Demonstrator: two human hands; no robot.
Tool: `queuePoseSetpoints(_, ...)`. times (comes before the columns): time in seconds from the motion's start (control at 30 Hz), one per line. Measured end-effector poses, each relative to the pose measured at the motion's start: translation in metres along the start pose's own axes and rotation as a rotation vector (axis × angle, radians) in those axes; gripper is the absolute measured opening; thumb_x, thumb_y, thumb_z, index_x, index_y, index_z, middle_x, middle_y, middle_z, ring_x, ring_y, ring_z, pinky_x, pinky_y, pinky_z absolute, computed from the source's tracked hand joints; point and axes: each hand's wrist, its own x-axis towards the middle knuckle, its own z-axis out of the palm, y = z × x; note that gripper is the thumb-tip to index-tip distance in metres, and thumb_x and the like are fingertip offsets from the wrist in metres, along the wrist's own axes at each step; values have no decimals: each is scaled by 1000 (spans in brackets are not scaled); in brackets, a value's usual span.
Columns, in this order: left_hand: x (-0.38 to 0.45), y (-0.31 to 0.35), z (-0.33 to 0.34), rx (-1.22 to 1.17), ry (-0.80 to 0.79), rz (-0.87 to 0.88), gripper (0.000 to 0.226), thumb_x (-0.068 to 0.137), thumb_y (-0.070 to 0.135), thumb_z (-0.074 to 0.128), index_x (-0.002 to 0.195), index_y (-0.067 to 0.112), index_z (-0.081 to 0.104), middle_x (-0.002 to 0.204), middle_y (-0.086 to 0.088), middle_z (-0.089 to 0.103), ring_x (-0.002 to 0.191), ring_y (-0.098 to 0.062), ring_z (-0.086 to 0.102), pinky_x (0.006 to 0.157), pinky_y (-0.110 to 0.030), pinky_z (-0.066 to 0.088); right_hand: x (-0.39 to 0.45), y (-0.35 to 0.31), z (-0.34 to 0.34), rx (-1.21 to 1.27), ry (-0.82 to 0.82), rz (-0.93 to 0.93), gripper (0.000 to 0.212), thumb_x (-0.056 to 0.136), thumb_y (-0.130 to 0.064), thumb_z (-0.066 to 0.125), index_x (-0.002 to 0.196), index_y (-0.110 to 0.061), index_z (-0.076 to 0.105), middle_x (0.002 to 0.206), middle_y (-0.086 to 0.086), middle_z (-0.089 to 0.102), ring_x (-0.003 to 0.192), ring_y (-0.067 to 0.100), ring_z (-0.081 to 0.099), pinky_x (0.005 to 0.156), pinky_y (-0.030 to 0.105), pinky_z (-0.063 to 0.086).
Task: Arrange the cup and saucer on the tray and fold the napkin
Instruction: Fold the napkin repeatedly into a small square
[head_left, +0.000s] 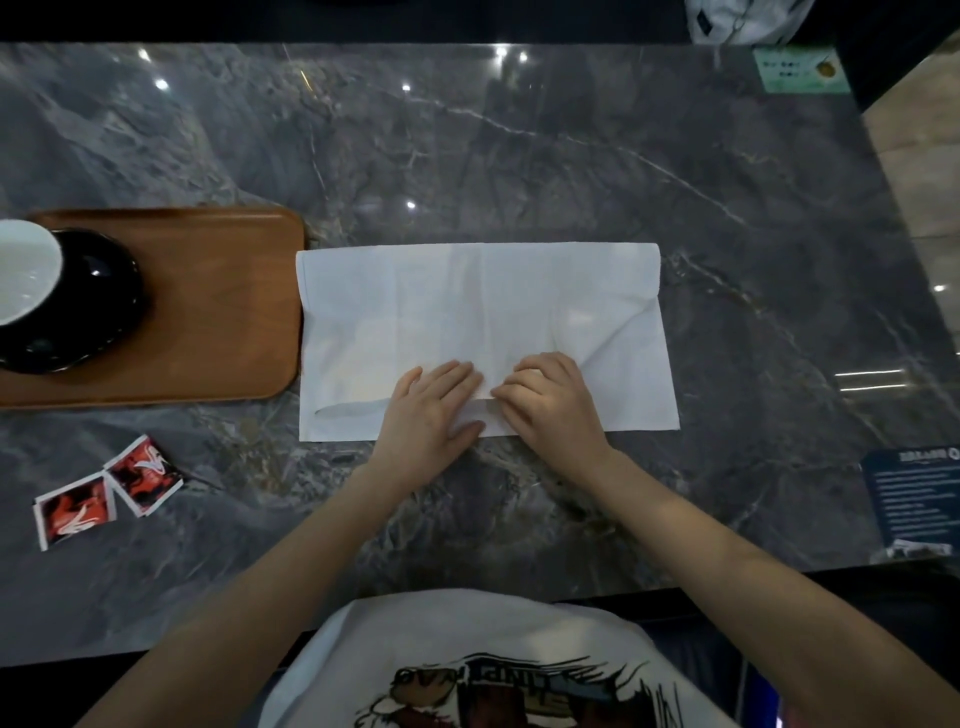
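Both sets of fingers spread flat, nothing gripped, just pressing on the napkin (483, 317) along its near edge: left hand (434, 410) and right hand (550, 405) side by side, fingertips nearly touching mid-napkin. Napkin laid out as a wide white rectangle on the grey marble table (519, 156). Just left of the napkin, wooden tray (218, 312), edges almost touching. On the tray's far-left part, black saucer (104, 312) carrying the white cup (23, 270). Down-left of the napkin, two red packets (106, 491).
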Motion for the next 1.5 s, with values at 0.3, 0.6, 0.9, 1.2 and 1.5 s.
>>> queuePoseSetpoints(0.3,-3,3,16,83,306,204,16,83,19,53,89,14,67,105,-6,71,105,-17,49,89,-35,34,-20,-2,9,-50,-81,-129,20,87,-11,56,69,-8,66,70,5,66,68,25,61,72,30,39)
queuePoseSetpoints(0.6,-4,1,15,22,328,232,11,80,14,57,75,12,67,76,-3,67,80,-16,46,69,-28,35,-26,-2,9,-160,-21,-203,16,88,-11,58,75,-10,67,68,4,63,65,22,57,70,31,40)
queuePoseSetpoints(0.9,-6,-9,4,14,184,269,15,80,14,52,73,11,65,80,-4,67,78,-18,51,62,-26,34,-33,-5,12,-175,-1,-259,10,84,-7,62,77,-7,69,67,5,64,62,22,57,72,31,39)
queuePoseSetpoints(1.2,-10,-10,6,93,193,383,9,72,3,60,72,11,55,75,-6,63,72,-20,46,62,-27,32,-33,-11,15,-212,11,-246,19,81,-7,65,62,-10,62,59,5,59,56,22,54,69,30,36)
queuePoseSetpoints(1.5,-13,-10,3,112,140,341,10,73,10,55,71,12,65,77,-4,67,79,-17,43,62,-27,33,-32,-7,9,-59,-120,-231,20,86,-8,51,75,-4,66,74,8,65,68,24,60,62,30,46)
